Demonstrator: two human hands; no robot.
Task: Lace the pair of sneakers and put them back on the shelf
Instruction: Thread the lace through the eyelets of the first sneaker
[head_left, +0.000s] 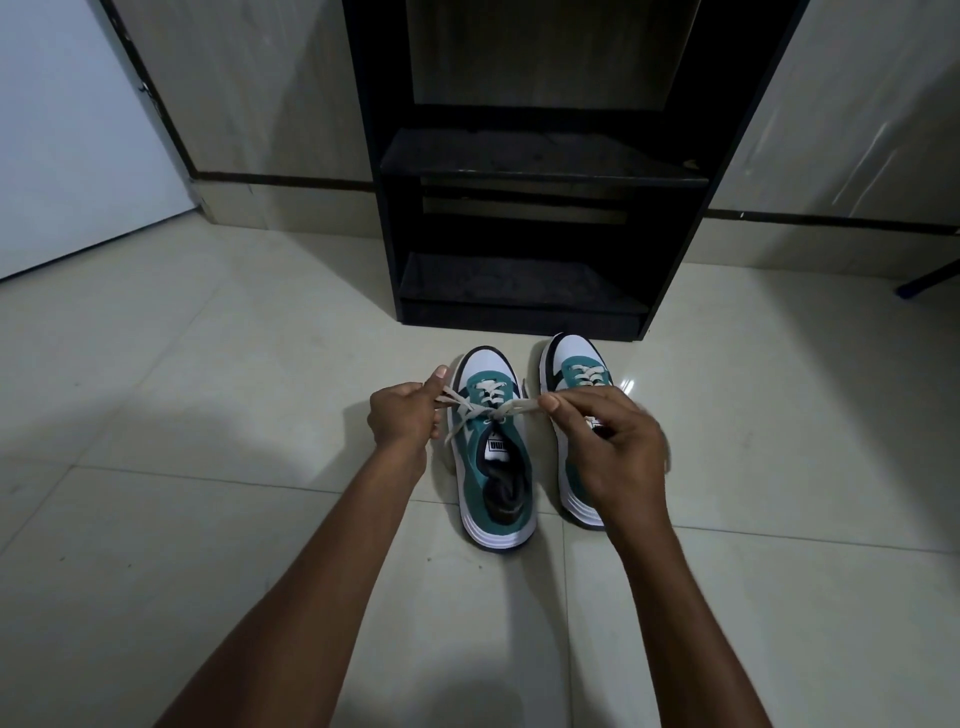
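Observation:
Two green, white and black sneakers stand side by side on the tiled floor, toes pointing at the shelf. The left sneaker (493, 467) has a cream lace (491, 410) pulled taut sideways across its tongue, with a knot in the middle. My left hand (402, 415) pinches the lace's left end and my right hand (608, 441) pinches its right end. The right sneaker (571, 374) is laced at the front; my right hand hides its middle and heel.
A black open shelf unit (540, 171) stands just beyond the sneakers, with a low shelf board (519, 286) and a middle one. A white door (78, 130) is at the far left. A dark bar (930, 280) crosses the floor at the right edge.

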